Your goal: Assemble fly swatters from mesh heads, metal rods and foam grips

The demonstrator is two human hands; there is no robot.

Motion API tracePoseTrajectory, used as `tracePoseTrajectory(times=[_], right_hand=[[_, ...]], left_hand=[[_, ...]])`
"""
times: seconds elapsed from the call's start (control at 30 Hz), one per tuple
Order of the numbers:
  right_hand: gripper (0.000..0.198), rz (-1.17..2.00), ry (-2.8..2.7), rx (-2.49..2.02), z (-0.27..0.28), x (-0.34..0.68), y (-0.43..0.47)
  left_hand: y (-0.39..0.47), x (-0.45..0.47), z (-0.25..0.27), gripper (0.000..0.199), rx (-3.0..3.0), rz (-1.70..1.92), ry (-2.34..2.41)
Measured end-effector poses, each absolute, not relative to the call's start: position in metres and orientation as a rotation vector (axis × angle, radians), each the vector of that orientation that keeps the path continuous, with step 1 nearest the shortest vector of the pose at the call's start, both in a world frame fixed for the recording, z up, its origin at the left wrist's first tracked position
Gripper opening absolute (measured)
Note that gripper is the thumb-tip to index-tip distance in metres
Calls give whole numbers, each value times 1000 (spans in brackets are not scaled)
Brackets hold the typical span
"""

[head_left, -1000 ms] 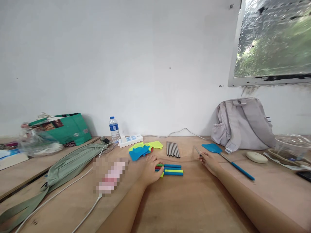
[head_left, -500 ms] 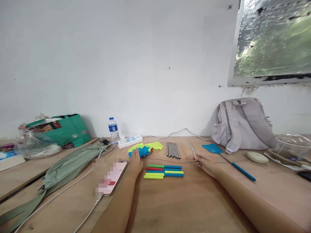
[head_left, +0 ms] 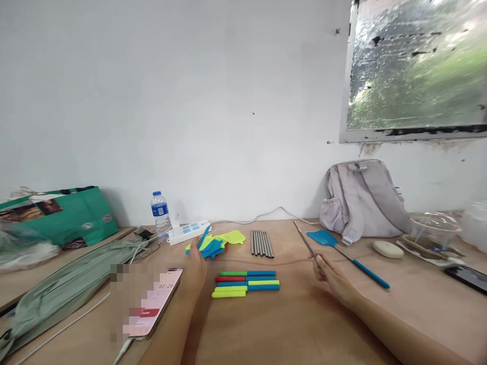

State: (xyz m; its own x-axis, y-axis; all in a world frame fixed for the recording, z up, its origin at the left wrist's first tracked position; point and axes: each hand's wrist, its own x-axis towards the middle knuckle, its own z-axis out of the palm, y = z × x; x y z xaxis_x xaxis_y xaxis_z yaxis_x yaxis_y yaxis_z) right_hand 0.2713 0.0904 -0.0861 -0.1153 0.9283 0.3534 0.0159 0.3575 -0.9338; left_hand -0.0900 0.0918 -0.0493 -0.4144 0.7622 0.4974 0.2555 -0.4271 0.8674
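Note:
My left hand (head_left: 196,263) is closed on a blue plastic swatter head (head_left: 204,236), seen nearly edge-on above a pile of yellow and blue swatter heads (head_left: 213,247). In my right hand (head_left: 329,276) is a thin metal rod (head_left: 304,240), gripped near its lower end and slanting up to the left. Several metal rods (head_left: 262,244) lie side by side between my hands. Closer to me is a row of green, red, blue and yellow handles (head_left: 247,285). Beyond my right hand lies an assembled blue fly swatter (head_left: 371,274).
A phone (head_left: 158,304) with a cable lies by my left forearm. Behind it are a green strap bag (head_left: 87,274), a water bottle (head_left: 160,210) and a power strip (head_left: 189,231). To the right stand a grey backpack (head_left: 363,203), a cream oval case (head_left: 388,249) and a clear bowl (head_left: 436,228).
My left hand has lifted a blue swatter head off the pile. My right hand still holds the metal rod, now raised slightly and tilted more to the left. The view has shifted right.

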Motion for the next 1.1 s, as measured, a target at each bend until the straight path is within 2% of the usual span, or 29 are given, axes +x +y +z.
tracePoseTrajectory(times=[0.1, 0.23, 0.37, 0.8, 1.1], right_hand=[[39, 712, -1579, -975, -72, 272, 78], [33, 520, -1730, -1086, -56, 266, 62], [32, 403, -1727, -1118, -51, 263, 54], [33, 427, -1849, -1108, -46, 256, 47], [31, 304, -1851, -1133, -49, 259, 50]], left_hand=[[77, -69, -30, 34, 1178, 2003, 1345], [71, -46, -24, 36, 897, 1633, 921], [67, -33, -27, 35, 809, 1566, 804], [57, -14, -28, 37, 864, 1471, 791], [56, -10, -27, 38, 864, 1476, 824]])
